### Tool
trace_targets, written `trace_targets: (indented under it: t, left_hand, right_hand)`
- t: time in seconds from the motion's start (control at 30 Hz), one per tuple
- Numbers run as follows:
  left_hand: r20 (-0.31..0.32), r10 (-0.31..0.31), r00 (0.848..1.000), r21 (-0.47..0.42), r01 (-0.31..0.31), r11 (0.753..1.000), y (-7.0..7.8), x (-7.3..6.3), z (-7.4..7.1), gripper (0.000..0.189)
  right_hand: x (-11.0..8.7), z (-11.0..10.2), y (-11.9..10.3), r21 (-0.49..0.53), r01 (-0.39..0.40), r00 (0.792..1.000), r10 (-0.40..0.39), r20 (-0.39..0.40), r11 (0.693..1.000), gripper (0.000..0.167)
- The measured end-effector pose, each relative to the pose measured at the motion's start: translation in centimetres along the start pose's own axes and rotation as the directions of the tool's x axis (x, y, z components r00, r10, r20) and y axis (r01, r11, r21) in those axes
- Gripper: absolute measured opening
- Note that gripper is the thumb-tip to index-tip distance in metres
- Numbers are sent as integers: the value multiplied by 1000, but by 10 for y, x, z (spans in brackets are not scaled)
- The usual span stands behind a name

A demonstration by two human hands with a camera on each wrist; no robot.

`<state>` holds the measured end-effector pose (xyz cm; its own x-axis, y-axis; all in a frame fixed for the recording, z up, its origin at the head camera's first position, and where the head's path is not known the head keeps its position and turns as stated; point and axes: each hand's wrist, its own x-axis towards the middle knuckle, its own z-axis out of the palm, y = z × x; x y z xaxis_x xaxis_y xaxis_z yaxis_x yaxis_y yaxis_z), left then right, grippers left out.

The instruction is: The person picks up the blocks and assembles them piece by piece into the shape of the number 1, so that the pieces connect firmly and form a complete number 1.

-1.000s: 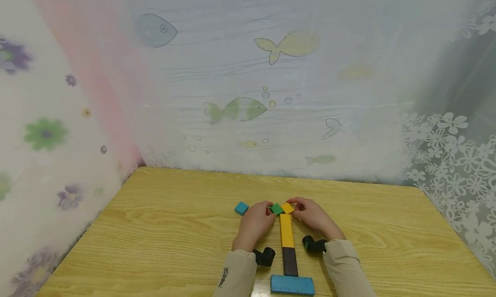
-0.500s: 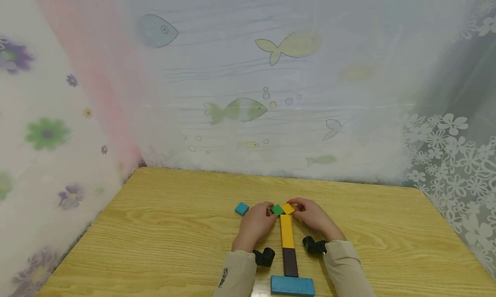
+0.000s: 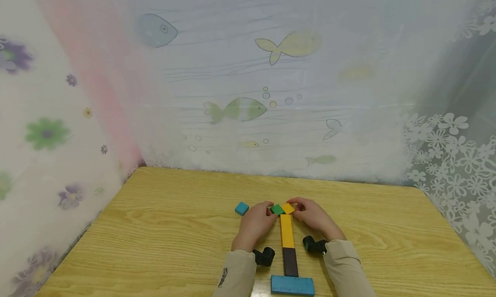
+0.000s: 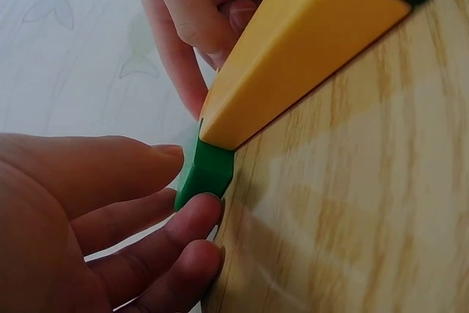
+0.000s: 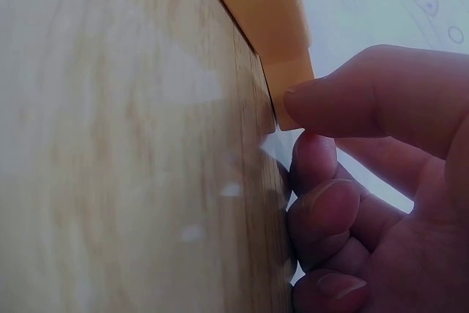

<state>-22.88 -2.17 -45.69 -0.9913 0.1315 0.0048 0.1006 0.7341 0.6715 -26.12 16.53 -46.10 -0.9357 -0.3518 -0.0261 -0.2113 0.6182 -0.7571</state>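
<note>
Left grip (image 3: 255, 221) pinches the green block (image 3: 277, 209), right grip (image 3: 313, 215) the small yellow block (image 3: 288, 208), apparently to steady both against the long yellow block (image 3: 286, 231).

Green block (image 3: 277, 209) against small yellow block (image 3: 288, 208)

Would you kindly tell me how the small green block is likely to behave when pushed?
The small green block would likely slide rather than roll, since its faces look flat. It is probably stiff, showing no bend in the left hand. Pushed rightward, it may nudge the small yellow block beside it.
</note>
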Motion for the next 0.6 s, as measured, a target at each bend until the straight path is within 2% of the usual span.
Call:
trace_targets:
  t: [0.6]
  left_hand:
    - [5, -4, 1000, 5, 4, 1000, 2, -1, -1, 36]
  right_hand:
    - [-1, 1, 0, -1, -21, 1000, 21, -5, 1000, 35]
